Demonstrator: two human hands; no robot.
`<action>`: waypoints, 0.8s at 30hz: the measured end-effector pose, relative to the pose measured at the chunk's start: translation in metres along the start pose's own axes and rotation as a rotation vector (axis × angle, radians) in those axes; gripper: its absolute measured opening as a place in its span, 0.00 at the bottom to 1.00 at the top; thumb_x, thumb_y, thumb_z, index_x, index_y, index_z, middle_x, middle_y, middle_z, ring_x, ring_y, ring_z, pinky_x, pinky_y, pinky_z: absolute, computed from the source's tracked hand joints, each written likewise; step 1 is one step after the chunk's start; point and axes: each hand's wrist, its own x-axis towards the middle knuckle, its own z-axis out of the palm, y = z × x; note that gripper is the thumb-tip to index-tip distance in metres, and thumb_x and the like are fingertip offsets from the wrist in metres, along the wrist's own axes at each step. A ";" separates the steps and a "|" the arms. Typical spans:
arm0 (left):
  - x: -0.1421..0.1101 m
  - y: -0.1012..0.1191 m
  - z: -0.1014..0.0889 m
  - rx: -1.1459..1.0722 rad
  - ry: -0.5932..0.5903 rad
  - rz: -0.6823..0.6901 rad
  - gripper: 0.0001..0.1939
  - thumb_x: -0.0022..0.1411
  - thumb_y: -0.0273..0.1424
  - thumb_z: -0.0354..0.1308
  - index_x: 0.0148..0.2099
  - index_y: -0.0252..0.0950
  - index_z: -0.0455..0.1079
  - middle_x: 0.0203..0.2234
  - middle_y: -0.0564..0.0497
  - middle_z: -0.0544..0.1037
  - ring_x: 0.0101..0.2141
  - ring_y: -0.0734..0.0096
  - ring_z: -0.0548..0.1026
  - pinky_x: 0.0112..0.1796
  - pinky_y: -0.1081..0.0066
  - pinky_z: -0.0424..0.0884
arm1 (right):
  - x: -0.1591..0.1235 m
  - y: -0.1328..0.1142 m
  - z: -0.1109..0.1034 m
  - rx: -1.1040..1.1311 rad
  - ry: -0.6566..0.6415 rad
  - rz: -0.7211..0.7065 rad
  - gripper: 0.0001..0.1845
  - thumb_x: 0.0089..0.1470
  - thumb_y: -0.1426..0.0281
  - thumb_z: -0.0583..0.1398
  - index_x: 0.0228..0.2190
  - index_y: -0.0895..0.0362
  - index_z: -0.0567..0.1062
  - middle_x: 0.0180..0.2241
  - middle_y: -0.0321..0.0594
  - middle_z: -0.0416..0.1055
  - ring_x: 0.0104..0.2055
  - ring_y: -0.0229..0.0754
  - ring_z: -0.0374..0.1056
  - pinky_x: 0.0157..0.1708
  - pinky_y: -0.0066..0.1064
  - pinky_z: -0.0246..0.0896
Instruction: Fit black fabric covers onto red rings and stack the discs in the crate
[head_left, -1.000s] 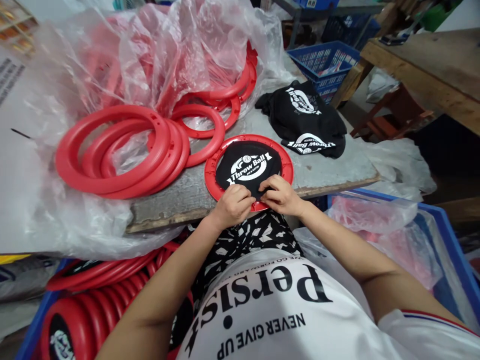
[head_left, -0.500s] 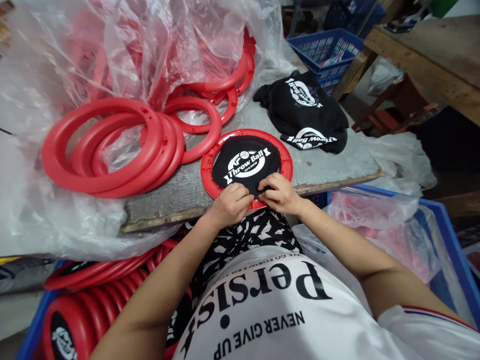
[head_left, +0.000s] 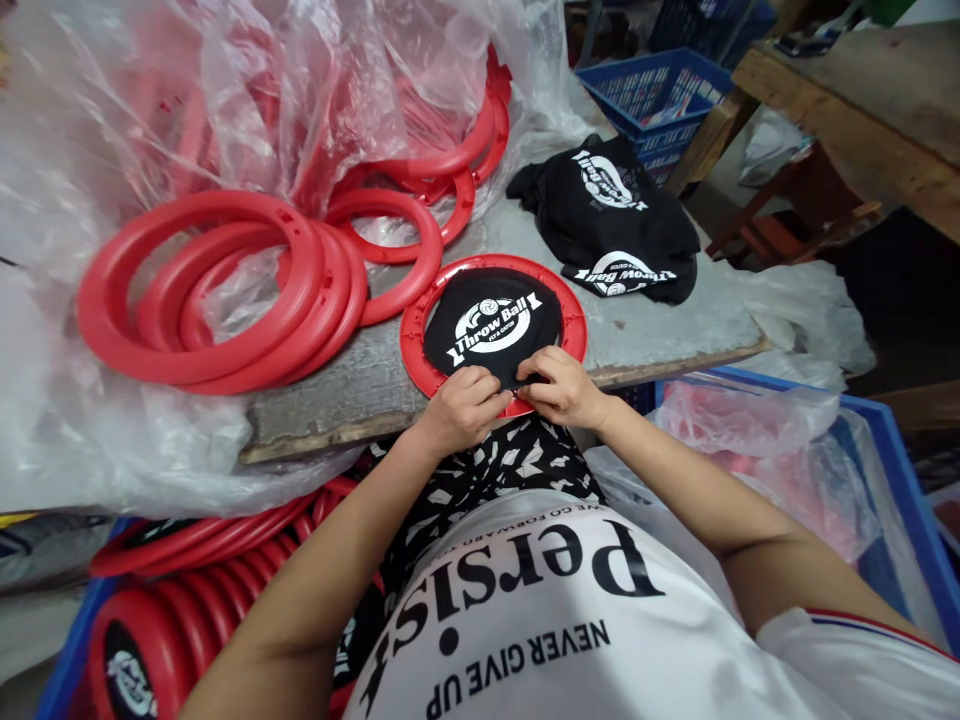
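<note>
A flat red plastic ring (head_left: 574, 320) lies at the near edge of the grey worktable (head_left: 660, 330). A black round cloth (head_left: 491, 325) printed "Throw Ball" in white is spread over its middle. My left hand (head_left: 465, 408) and my right hand (head_left: 562, 388) sit side by side at the ring's near rim, fingers pinching the cloth's near edge against the ring. The near part of the rim is hidden under my hands.
Loose red rings (head_left: 217, 290) lie left on the table, more in a clear plastic bag (head_left: 315, 100) behind. A pile of black printed cloths (head_left: 611, 225) sits at right. Blue crates hold finished red discs (head_left: 150, 640) lower left and bagged parts (head_left: 765, 450) lower right.
Both hands have stayed at the ring's near rim, fingers shifting slightly on the cloth edge. The view has tilted a little, nothing else moved.
</note>
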 end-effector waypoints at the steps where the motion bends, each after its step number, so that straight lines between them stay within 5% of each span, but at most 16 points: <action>1: 0.000 0.000 0.000 0.004 -0.005 -0.005 0.10 0.69 0.31 0.52 0.45 0.38 0.75 0.32 0.46 0.73 0.39 0.61 0.70 0.40 0.61 0.71 | 0.000 0.000 -0.001 0.002 -0.020 0.007 0.11 0.63 0.72 0.57 0.29 0.53 0.75 0.42 0.44 0.72 0.42 0.47 0.63 0.41 0.43 0.62; 5: 0.001 0.002 -0.002 0.050 0.004 -0.024 0.10 0.67 0.28 0.53 0.42 0.39 0.76 0.33 0.46 0.72 0.37 0.63 0.69 0.38 0.62 0.70 | 0.000 -0.004 -0.010 0.068 -0.038 0.052 0.10 0.62 0.69 0.59 0.28 0.54 0.75 0.42 0.44 0.72 0.42 0.48 0.64 0.41 0.44 0.62; 11: 0.003 0.002 -0.005 0.045 0.006 -0.031 0.11 0.62 0.24 0.53 0.38 0.38 0.77 0.36 0.46 0.74 0.38 0.63 0.70 0.38 0.63 0.70 | 0.004 -0.001 -0.021 0.119 0.199 0.350 0.07 0.64 0.67 0.59 0.34 0.54 0.74 0.39 0.44 0.73 0.43 0.47 0.68 0.44 0.44 0.65; 17: 0.003 0.008 -0.024 -0.094 -0.038 -0.043 0.10 0.61 0.22 0.50 0.37 0.36 0.73 0.33 0.47 0.78 0.35 0.65 0.73 0.37 0.63 0.71 | -0.001 -0.014 -0.031 -0.130 -0.134 0.286 0.15 0.67 0.66 0.57 0.29 0.57 0.74 0.32 0.44 0.72 0.35 0.46 0.62 0.37 0.40 0.61; 21: -0.008 0.017 -0.043 -0.245 -0.029 -0.233 0.10 0.63 0.22 0.50 0.42 0.37 0.71 0.30 0.51 0.79 0.30 0.70 0.75 0.34 0.68 0.72 | -0.013 -0.060 -0.035 -0.133 -0.268 0.209 0.10 0.66 0.68 0.57 0.33 0.58 0.76 0.33 0.45 0.71 0.37 0.47 0.61 0.35 0.39 0.57; 24: -0.007 0.014 -0.048 -0.037 0.033 -0.443 0.09 0.66 0.25 0.52 0.45 0.36 0.72 0.34 0.48 0.79 0.34 0.65 0.76 0.37 0.64 0.73 | -0.020 -0.089 -0.032 -0.151 -0.360 0.141 0.11 0.66 0.74 0.55 0.33 0.59 0.76 0.31 0.44 0.70 0.34 0.46 0.59 0.32 0.38 0.54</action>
